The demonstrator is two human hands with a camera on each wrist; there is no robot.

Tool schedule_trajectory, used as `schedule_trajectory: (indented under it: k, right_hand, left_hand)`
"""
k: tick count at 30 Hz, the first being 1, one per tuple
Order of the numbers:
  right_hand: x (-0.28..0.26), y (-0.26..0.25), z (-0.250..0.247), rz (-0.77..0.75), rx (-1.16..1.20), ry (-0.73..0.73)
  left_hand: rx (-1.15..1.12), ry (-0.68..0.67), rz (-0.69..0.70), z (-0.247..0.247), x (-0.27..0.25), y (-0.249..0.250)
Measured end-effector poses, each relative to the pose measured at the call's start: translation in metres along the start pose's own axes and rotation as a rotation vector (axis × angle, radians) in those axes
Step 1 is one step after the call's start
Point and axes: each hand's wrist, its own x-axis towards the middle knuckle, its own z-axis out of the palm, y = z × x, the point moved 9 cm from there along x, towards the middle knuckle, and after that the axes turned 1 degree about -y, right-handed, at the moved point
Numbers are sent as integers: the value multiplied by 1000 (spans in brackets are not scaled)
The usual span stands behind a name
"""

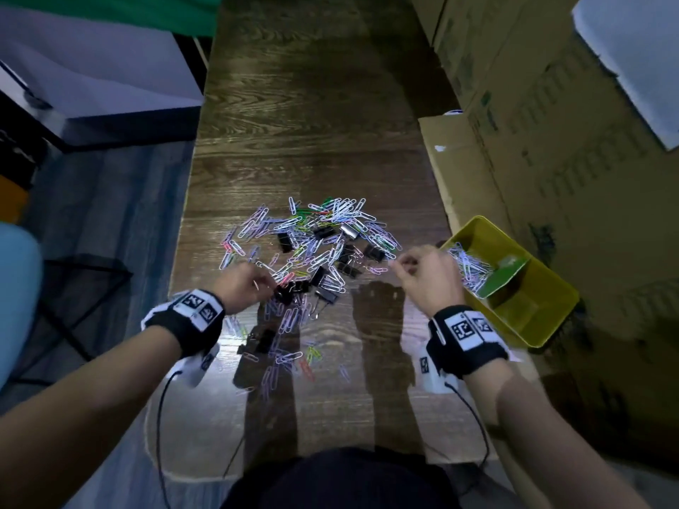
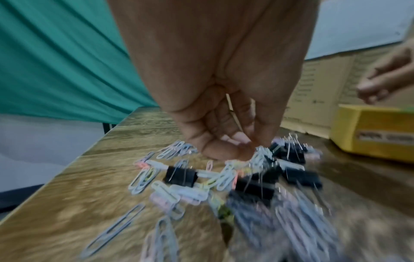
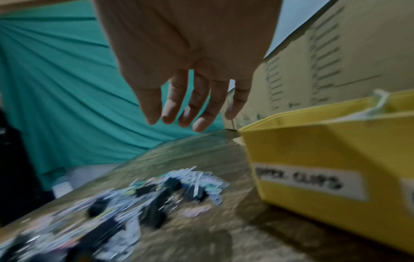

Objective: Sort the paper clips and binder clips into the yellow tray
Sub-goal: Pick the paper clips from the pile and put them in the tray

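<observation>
Mid-sort: left hand [image 2: 226, 140] pinches paper clips [image 2: 261, 156] at frame centre, right hand [image 3: 190, 99] slack w/ nothing held; next, carry them to the yellow tray [image 1: 551, 288] at right.

The table [image 1: 312, 115] is showing a dark wood grain with a glossy sheen that is catching reflections near the person. The paper clips [image 1: 323, 222] are looking like thin wire with smooth pastel coating, and the binder clips [image 1: 284, 241] like matt black metal with bare wire handles. The yellow tray [image 3: 298, 141] is showing smooth plastic with a paper label, beside matt cardboard boxes [image 1: 543, 141].
</observation>
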Motion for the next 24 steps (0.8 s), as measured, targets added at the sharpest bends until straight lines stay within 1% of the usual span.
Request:
schedule_trajectory:
  k: [1,4,6,7,8,11,12,14,16,17,18,20,22,24]
  right_hand:
    - [-6,-17,18,-63,17,-77]
    - [-33,-63,83,-229,4,-395]
    - [-56,-83,124,-284,-31,-582]
    - [-65,-90,139,-295,-52,-631]
    - [-72,-94,151,-299,-74,-661]
    - [-87,-101,175,-364,-100,-745]
    - [-90,-100,182,-364,-102,-779]
    - [-96,-91,189,-273,-96,-800]
    - [-95,-76,188,-137,-125,-755]
    - [-95,-67,185,-87,-144,-739]
    - [-96,-57,184,-35,-175,-746]
    - [-101,-41,181,21,-222,-786]
    - [-103,-36,181,24,-225,-790]
    - [-103,-42,184,26,-201,-774]
  left_hand:
    - [41,-28,6,10,-7,-9]
    - [72,-113,79,43,-27,-24]
    - [113,-185,116,68,-36,-28]
    - [138,-202,132,77,-40,-28]
    - [165,-207,136,84,-42,-30]
    - [219,-155,171,92,-41,-31]
    - [218,-142,190,92,-40,-30]
    - [186,-121,242,91,-39,-28]
    - [141,-85,280,82,-39,-30]
    - [108,-50,277,73,-39,-35]
    - [65,-5,255,60,-38,-43]
    - [-11,102,176,31,-31,-67]
    - [-39,204,85,5,-22,-92]
    - [-57,254,7,-13,-11,-112]
